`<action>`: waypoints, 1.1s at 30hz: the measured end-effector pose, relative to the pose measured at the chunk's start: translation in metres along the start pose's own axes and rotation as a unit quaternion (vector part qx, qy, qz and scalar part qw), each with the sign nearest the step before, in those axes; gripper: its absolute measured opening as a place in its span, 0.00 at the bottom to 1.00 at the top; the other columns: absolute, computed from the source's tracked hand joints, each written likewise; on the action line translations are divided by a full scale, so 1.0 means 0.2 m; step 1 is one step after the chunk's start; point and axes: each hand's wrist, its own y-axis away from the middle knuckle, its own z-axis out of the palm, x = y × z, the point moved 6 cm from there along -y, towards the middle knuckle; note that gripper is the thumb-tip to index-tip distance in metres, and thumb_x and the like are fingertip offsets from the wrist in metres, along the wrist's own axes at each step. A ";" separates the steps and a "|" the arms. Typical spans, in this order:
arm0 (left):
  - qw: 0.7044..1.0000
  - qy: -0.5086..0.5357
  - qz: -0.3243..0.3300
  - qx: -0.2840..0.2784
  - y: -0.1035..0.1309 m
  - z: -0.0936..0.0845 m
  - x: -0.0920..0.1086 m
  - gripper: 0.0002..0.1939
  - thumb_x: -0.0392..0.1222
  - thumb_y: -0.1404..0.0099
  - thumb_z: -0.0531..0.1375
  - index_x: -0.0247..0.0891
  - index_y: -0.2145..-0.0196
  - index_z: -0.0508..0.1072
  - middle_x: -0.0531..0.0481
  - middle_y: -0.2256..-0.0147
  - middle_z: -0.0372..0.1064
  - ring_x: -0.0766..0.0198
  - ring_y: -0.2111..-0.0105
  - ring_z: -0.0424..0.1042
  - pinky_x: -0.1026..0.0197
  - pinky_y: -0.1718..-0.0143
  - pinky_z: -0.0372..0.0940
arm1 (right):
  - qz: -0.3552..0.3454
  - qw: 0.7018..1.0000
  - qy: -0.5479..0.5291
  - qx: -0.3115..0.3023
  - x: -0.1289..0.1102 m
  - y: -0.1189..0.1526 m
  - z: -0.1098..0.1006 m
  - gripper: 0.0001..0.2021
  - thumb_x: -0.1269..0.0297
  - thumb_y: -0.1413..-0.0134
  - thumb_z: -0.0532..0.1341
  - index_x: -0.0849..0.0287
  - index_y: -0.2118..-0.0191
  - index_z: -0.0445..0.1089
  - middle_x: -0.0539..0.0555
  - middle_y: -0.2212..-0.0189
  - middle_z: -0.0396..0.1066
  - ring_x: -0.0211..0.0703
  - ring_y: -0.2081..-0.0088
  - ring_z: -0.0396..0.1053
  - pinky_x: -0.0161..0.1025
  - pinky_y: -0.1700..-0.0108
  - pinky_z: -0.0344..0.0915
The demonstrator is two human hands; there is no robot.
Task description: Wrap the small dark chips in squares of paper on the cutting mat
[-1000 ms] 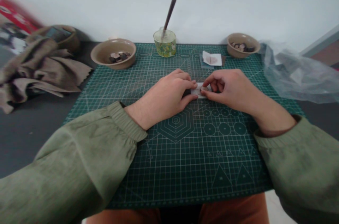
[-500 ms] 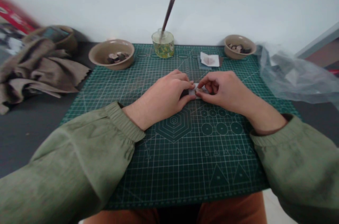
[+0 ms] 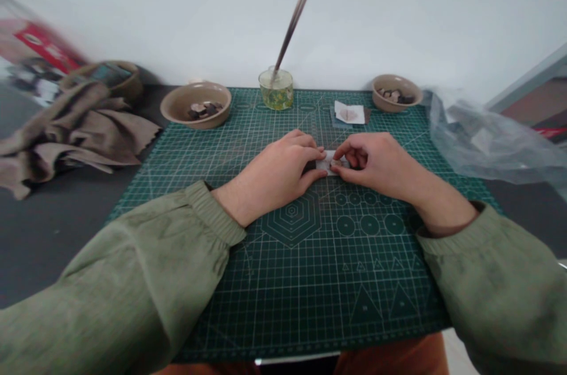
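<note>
On the cutting mat (image 3: 301, 280), a small white piece of paper (image 3: 325, 162) lies between my two hands. My left hand (image 3: 287, 165) rests at its left end, thumb and fingertips holding the edges down. Thumb and index finger of my right hand (image 3: 372, 159) pinch a small pale brown chip (image 3: 336, 163) against the paper's right part. My right hand's other fingers are curled in. The paper's far right end is hidden by the right fingers.
Bowls with brown chips stand at back left (image 3: 197, 118) and back right (image 3: 396, 100). Between them are a glass jar (image 3: 277, 91) with thin sticks and a white printed paper (image 3: 349, 112). A brown cloth (image 3: 106, 133) lies left, clear plastic (image 3: 482, 139) right.
My view has tipped up slightly, so everything sits lower. The right fingertips with the chip have shifted a little right from the left hand, and more white paper shows between them.
</note>
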 end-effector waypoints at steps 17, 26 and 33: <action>0.999 0.022 -0.019 -0.016 0.01 -0.01 0.03 0.14 0.44 0.21 0.64 0.34 0.46 0.83 0.40 0.48 0.80 0.49 0.42 0.74 0.45 0.35 0.71 | -0.015 0.999 0.020 0.041 0.06 0.00 0.02 0.07 0.59 0.41 0.71 0.56 0.62 0.82 0.51 0.75 0.74 0.44 0.75 0.68 0.42 0.71 0.58; 1.000 0.013 -0.009 -0.018 0.02 0.00 0.02 0.14 0.46 0.21 0.64 0.35 0.46 0.82 0.39 0.48 0.80 0.49 0.42 0.74 0.46 0.36 0.72 | -0.028 0.998 0.000 0.051 0.11 0.01 0.06 0.09 0.54 0.39 0.72 0.53 0.62 0.81 0.52 0.76 0.73 0.46 0.76 0.68 0.44 0.73 0.57; 1.000 0.014 -0.017 -0.013 0.01 0.00 0.01 0.14 0.43 0.22 0.65 0.35 0.44 0.82 0.40 0.48 0.80 0.49 0.42 0.75 0.45 0.36 0.72 | -0.008 1.000 0.017 0.018 0.04 0.00 0.02 0.06 0.61 0.40 0.71 0.58 0.61 0.82 0.49 0.76 0.72 0.41 0.75 0.68 0.40 0.71 0.59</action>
